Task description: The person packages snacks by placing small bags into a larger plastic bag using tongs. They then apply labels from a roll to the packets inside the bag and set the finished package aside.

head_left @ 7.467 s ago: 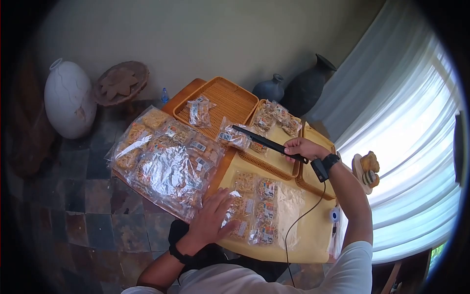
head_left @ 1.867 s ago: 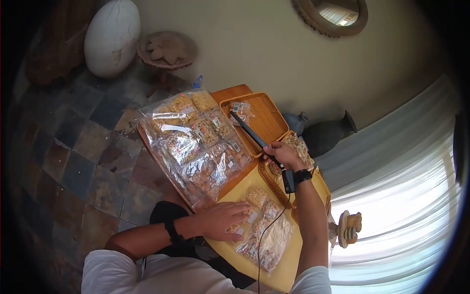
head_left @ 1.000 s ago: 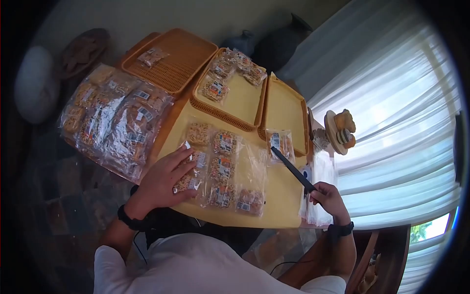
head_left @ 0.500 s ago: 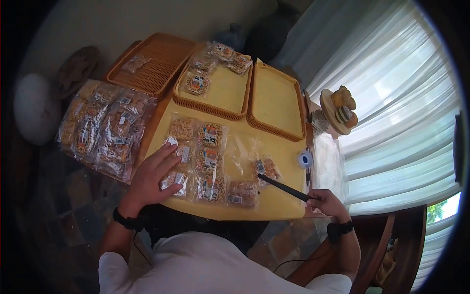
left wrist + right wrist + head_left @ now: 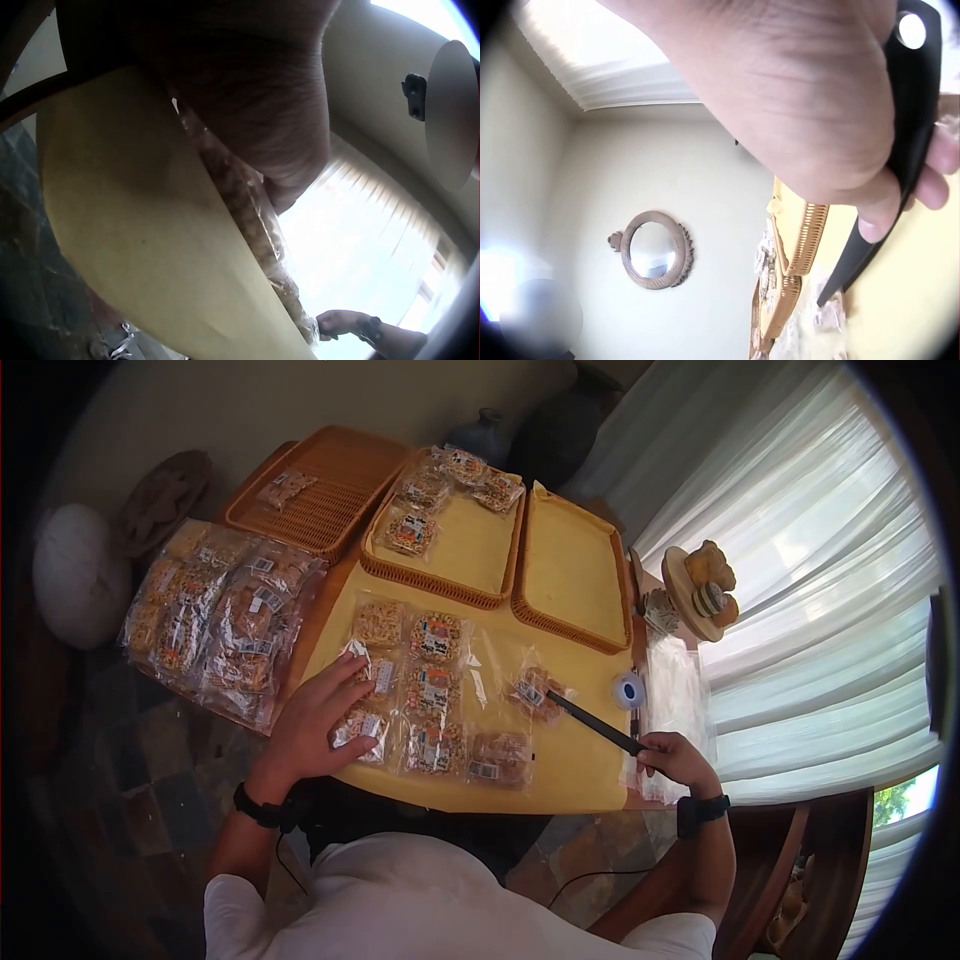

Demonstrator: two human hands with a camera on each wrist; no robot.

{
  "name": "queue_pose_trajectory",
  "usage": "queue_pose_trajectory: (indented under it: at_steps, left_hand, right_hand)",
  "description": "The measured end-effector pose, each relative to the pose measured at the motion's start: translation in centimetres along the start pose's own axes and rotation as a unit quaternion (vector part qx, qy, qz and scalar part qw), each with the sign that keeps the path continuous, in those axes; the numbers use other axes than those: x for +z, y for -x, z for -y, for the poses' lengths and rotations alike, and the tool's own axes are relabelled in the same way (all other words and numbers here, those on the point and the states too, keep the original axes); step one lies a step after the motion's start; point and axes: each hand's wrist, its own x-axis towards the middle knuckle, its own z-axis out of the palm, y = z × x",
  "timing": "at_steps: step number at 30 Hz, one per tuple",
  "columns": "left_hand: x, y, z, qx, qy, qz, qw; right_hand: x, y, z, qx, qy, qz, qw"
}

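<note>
My left hand (image 5: 318,720) lies with fingers spread over the left packets (image 5: 380,622) in a transparent bag on the yellow table cover. In the left wrist view this hand (image 5: 247,90) is above the packets (image 5: 251,210). My right hand (image 5: 676,762) grips black tongs (image 5: 598,728), their tips at a small packet (image 5: 538,690). Beside it are a column of packets (image 5: 434,690) and a single packet (image 5: 502,758). In the right wrist view, the hand (image 5: 802,97) holds the tongs (image 5: 915,112) over a packet (image 5: 829,311).
Behind are a wicker tray (image 5: 330,510) with one small packet, a lined tray (image 5: 455,592) with several packets, and a bare lined tray (image 5: 575,630). A large bag of packets (image 5: 215,620) lies left. Tape roll (image 5: 628,690), clear plastic (image 5: 672,710) and decorated stand (image 5: 690,600) are right.
Since the earliest frame, the tongs have moved from the back trays toward the bag's right side. One packet has appeared at its lower right; another has shifted left with the tongs. The left hand remains on the packets.
</note>
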Motion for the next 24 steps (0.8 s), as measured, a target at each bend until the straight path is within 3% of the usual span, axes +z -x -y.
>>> queue_pose_trajectory:
  at_steps: [8,16,24]
  left_hand:
    - [-0.1,-0.2,-0.2,-0.006,-0.003,-0.001,1.000]
    - [0.1,-0.2,-0.3,-0.008,-0.007,-0.004,1.000]
    - [0.2,-0.2,-0.3,0.002,-0.008,-0.004,1.000]
  right_hand:
    - [2.8,-1.4,-0.6,-0.034,0.009,-0.032,0.999]
    - [1.4,-6.2,2.9,-0.072,0.056,0.073,0.993]
    - [0.4,-8.2,7.1,-0.040,0.167,0.101,0.980]
